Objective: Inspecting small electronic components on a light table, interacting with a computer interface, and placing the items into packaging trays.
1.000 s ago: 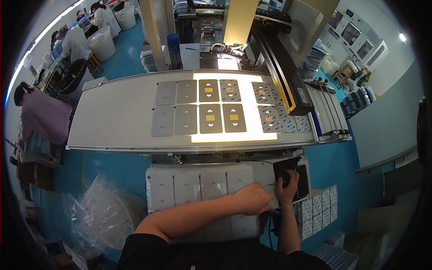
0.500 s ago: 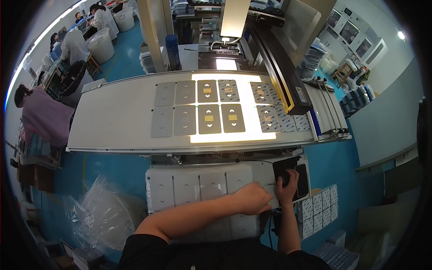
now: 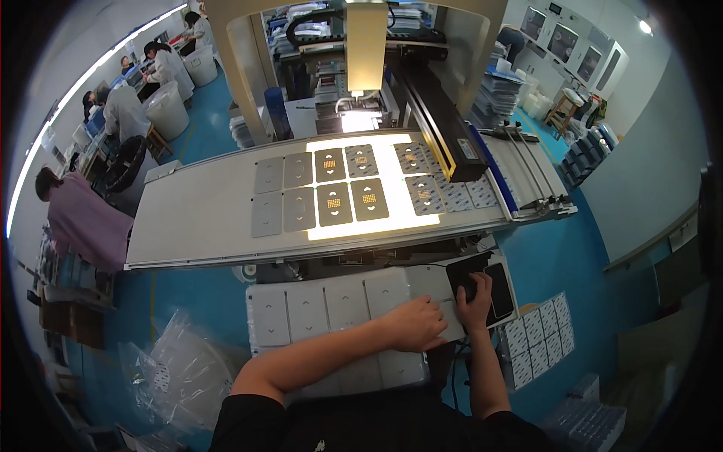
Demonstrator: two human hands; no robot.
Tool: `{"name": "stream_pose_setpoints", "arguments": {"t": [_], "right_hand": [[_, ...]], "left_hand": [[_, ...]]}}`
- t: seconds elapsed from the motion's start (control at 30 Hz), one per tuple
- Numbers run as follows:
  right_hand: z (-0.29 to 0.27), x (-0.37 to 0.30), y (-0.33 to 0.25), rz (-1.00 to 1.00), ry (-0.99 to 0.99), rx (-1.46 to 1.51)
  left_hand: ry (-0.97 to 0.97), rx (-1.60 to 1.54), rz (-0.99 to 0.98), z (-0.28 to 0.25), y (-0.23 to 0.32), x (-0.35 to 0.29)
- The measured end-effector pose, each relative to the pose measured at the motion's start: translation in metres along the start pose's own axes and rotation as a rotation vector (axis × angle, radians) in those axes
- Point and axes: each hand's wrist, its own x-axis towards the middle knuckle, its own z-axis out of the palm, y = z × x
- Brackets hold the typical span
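Note:
My right hand (image 3: 474, 302) rests over a dark computer mouse (image 3: 470, 286) on a black mouse pad (image 3: 457, 271), fingers curled around it. Beside that hand lies a black phone-like slab (image 3: 498, 290). My left hand (image 3: 414, 324) is bent at the knuckles, its fingers curled down at the right end of the plastic-covered sheet of grey cards (image 3: 307, 310). Anything under those fingers is hidden. Ahead, on the white machine bed (image 3: 181, 218), lie two rows of grey cards (image 3: 335, 203); several are lit by bright projected light.
A black gantry arm (image 3: 429, 113) reaches over the bed, with a lamp-like column (image 3: 365, 53) behind. A bin (image 3: 192, 377) with clear plastic stands at left. Patterned sheets (image 3: 538, 339) sit at lower right. Several people work at the far left, one in a purple top (image 3: 90, 218).
The whole view has shifted and tilted slightly. My left hand's fist has loosened a little, with its fingers more visible. My right hand stays on the mouse.

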Motion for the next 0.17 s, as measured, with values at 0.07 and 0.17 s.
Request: {"name": "stream_pose_setpoints", "arguments": {"t": [0.07, 0.17], "right_hand": [[-0.002, -0.002, 0.000, 0.000, 0.007, 0.027], [-0.008, -0.013, 0.000, -0.014, 0.030, -0.001]], "left_hand": [[0.088, 0.107, -0.013, -0.002, 0.011, 0.001], [0.120, 0.372, -0.099, -0.002, 0.040, -0.011]]}}
